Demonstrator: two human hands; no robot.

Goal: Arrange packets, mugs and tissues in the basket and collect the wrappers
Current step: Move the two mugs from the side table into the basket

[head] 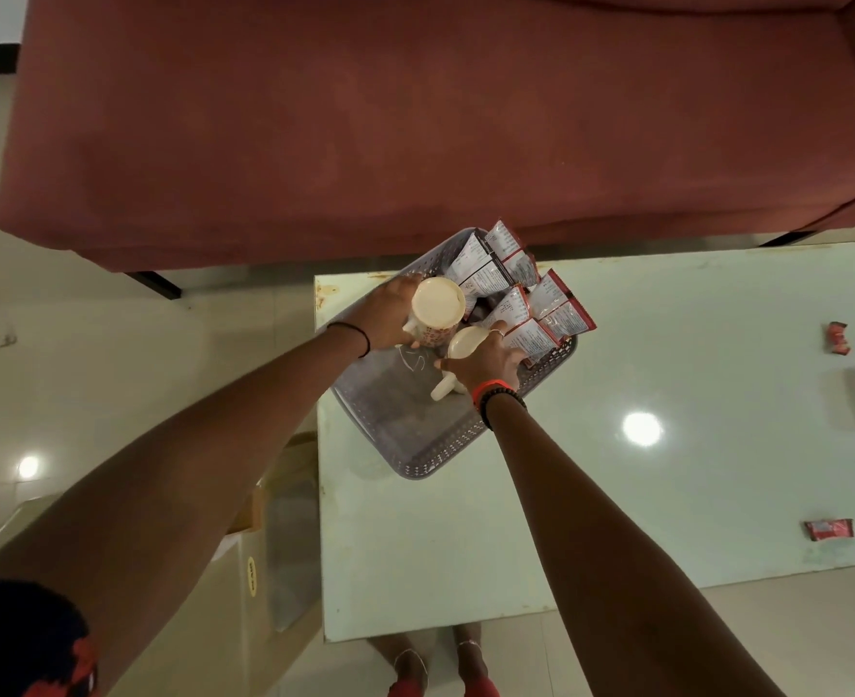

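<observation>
Left hand (pixel 390 319) gripping left mug (pixel 438 309), right hand (pixel 485 362) gripping right mug (pixel 465 342), I'm setting the 2 upright beside the packets (pixel 515 289), sparing basket (pixel 415 445) room.

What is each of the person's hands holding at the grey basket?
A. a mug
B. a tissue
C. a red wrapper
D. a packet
A: the left hand grips the patterned mug and the right hand grips the second mug, both within the basket; the packets stand untouched at its far end.
</observation>
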